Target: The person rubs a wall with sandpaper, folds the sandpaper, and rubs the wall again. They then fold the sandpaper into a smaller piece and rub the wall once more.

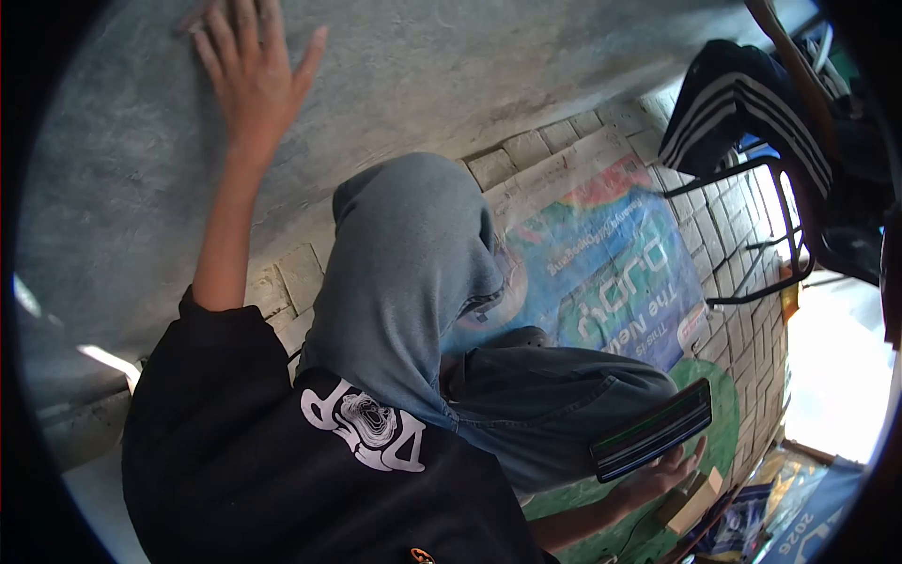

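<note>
My left hand (252, 80) lies against the grey wall (395, 85) at the upper left, its fingers spread and the arm stretched out. At the lower right, my right hand (662, 470) holds a dark phone (650, 432) from its lower side. Coloured lines show on the phone's screen, and the phone partly hides the palm. It is tilted beside my bent knee in blue jeans (564, 399). My other knee (413, 226) is raised near the wall.
A printed banner (611, 273) lies on the paving (752, 348). At the upper right, a person in striped dark trousers (742, 113) is on a black-framed chair (794, 216). A green mat (719, 404), a small wooden block (691, 503) and plastic packets (738, 517) are at the lower right.
</note>
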Tool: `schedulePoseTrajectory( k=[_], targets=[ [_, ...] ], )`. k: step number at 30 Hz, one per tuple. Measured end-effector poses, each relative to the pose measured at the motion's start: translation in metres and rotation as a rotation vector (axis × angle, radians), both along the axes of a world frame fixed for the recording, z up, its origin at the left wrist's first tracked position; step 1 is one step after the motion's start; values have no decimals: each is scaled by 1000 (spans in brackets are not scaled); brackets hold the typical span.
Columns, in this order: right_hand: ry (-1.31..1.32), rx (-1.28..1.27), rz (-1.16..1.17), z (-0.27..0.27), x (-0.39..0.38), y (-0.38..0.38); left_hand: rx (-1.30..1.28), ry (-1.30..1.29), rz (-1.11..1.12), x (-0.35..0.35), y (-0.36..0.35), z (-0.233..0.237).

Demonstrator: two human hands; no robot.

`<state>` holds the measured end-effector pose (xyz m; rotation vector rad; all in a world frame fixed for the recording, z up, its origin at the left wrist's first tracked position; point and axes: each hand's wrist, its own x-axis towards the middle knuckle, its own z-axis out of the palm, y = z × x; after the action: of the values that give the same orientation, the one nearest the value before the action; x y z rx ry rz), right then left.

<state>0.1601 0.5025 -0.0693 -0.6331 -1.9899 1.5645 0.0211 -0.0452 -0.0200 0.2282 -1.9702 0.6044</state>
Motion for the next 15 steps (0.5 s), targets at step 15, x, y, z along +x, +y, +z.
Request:
schedulePoseTrajectory(
  k=[15],
  targets=[
    [496,209,777,60,-84,-234,132,-81,-291,9,-14,-2]
  ],
)
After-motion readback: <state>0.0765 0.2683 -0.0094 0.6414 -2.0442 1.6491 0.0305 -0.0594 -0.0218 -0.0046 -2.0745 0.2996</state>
